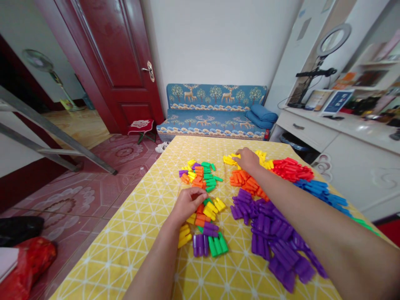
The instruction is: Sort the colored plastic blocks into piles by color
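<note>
My left hand (191, 201) is over the near part of a mixed group of plastic building pieces, thumb and forefinger curled together; whatever lies between them is hidden. Beside it are yellow pieces (210, 211), a purple piece (200, 245) and a green piece (218, 244). Farther back, orange pieces (198, 181) and green pieces (210, 180) lie in the same mixed group. My right hand (247, 160) reaches into the yellow pile, its fingers closed at a yellow plastic piece (230, 159). Just below that hand is an orange pile (243, 181).
Right of the hands lie a large purple pile (271, 225), a red pile (292, 168) and a blue pile (323, 195), on a yellow patterned tablecloth (125, 250). Beyond the table stands a blue sofa (212, 116). A white cabinet (359, 162) is at the right.
</note>
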Demonstrator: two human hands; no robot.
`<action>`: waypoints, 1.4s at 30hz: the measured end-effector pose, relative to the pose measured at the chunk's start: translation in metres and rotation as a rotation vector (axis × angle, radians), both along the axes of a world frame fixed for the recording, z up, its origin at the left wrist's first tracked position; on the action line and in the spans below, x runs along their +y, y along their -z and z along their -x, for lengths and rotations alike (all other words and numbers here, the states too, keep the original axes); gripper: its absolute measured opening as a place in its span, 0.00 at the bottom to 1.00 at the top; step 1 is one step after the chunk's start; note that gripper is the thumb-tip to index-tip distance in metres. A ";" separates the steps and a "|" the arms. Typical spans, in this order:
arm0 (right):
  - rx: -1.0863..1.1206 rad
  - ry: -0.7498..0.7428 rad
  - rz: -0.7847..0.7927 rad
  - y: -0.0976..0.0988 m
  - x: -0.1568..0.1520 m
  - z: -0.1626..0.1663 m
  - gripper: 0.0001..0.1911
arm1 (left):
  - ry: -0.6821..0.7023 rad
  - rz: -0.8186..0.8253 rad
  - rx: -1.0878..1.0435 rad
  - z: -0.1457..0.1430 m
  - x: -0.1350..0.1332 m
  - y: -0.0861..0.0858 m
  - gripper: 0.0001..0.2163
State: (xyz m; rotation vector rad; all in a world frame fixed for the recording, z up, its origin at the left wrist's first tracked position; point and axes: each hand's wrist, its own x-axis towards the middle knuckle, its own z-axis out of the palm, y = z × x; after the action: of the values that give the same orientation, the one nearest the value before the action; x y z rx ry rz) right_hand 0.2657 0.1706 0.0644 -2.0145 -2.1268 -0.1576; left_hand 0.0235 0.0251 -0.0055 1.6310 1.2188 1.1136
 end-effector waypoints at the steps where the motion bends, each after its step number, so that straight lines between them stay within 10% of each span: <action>1: 0.017 -0.031 -0.013 -0.002 -0.012 0.005 0.18 | 0.000 0.001 0.001 0.000 0.000 0.000 0.12; 8: 0.259 -0.456 0.162 0.011 -0.132 0.047 0.12 | 0.023 -0.008 -0.035 0.002 0.002 0.004 0.12; 17: 0.368 -0.331 0.185 0.032 -0.213 0.084 0.14 | 0.010 -0.030 -0.058 0.002 0.002 0.003 0.14; 24: 0.429 -0.341 0.090 0.051 -0.222 0.104 0.18 | 0.003 -0.032 -0.137 0.006 -0.002 -0.010 0.19; 33: 1.652 -0.217 0.050 0.073 -0.198 0.097 0.12 | 0.064 0.036 -0.213 0.010 -0.006 -0.013 0.18; 42: 1.784 -0.177 -0.008 0.083 -0.193 0.095 0.14 | 0.137 0.093 -0.247 0.007 -0.007 -0.009 0.14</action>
State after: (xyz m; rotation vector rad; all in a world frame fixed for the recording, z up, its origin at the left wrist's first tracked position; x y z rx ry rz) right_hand 0.1712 -0.0226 -0.0184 -0.9435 -0.9662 1.1511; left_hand 0.0164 0.0184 0.0031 1.4359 0.9703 1.1177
